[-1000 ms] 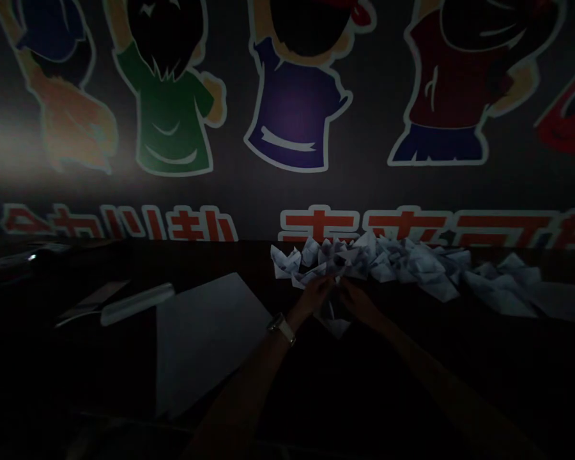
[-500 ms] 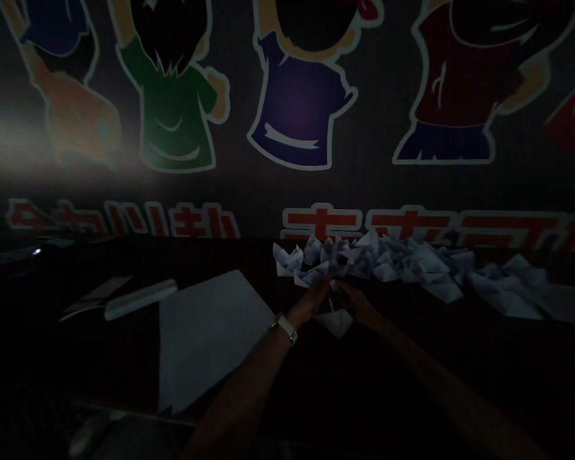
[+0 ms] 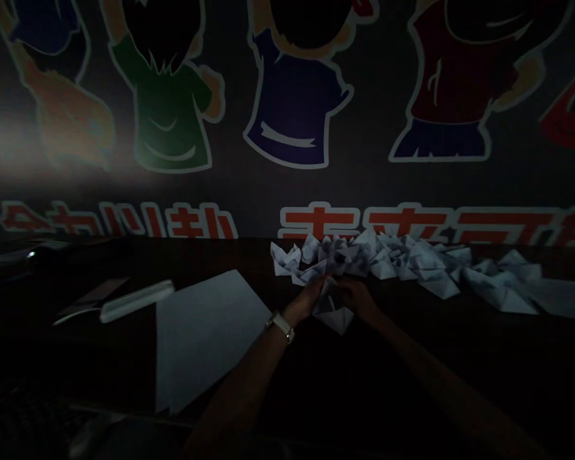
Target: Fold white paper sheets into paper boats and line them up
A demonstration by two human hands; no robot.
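Between my two hands is a folded white paper boat, its pointed lower end toward me. My left hand, with a pale-banded watch at the wrist, is closed on its left side. On the other side my right hand grips the paper, fingers bent inward. The dim light hides the exact fingertips. Just beyond my hands lies a cluster of folded paper boats, the closest one near my left fingers.
A stack of white paper sheets lies left of my left forearm. Farther left are a long white object and a flat thin item. A flat paper lies at the far right. Behind the dark table stands a wall with painted cartoon figures.
The boat's top has opened out between my hands, showing a peak and a dark hollow. My right hand has shifted slightly left. The whole view has moved a little.
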